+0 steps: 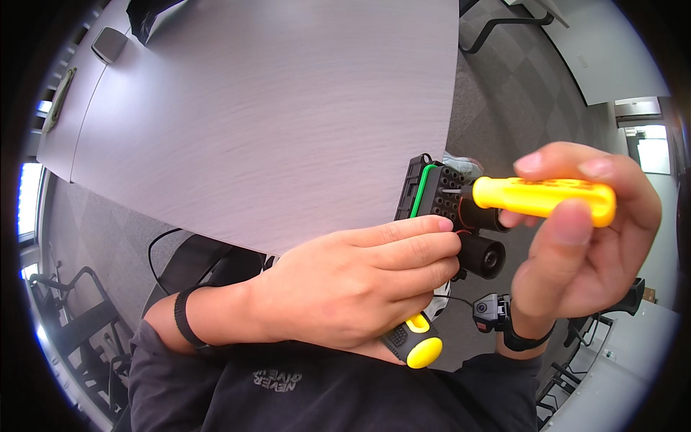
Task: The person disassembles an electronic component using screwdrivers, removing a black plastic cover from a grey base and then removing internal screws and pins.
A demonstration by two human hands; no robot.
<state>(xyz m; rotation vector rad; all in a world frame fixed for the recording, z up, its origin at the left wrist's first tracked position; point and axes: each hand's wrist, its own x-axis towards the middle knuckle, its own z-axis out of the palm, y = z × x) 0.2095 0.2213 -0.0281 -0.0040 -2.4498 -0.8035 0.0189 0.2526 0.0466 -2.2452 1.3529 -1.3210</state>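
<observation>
Up close, both hands work a small screwdriver into a black multi-pin connector

Left hand [353,288] is clenched around the black connector block [432,191] with its green seal [421,189], and also keeps a second yellow-and-black screwdriver handle [416,345] tucked under the palm. Right hand [583,230] pinches the yellow precision screwdriver [543,196] between thumb and fingers, its thin tip in a hole on the connector's face. All of it is held just off the near right edge of the grey table [273,122]
</observation>
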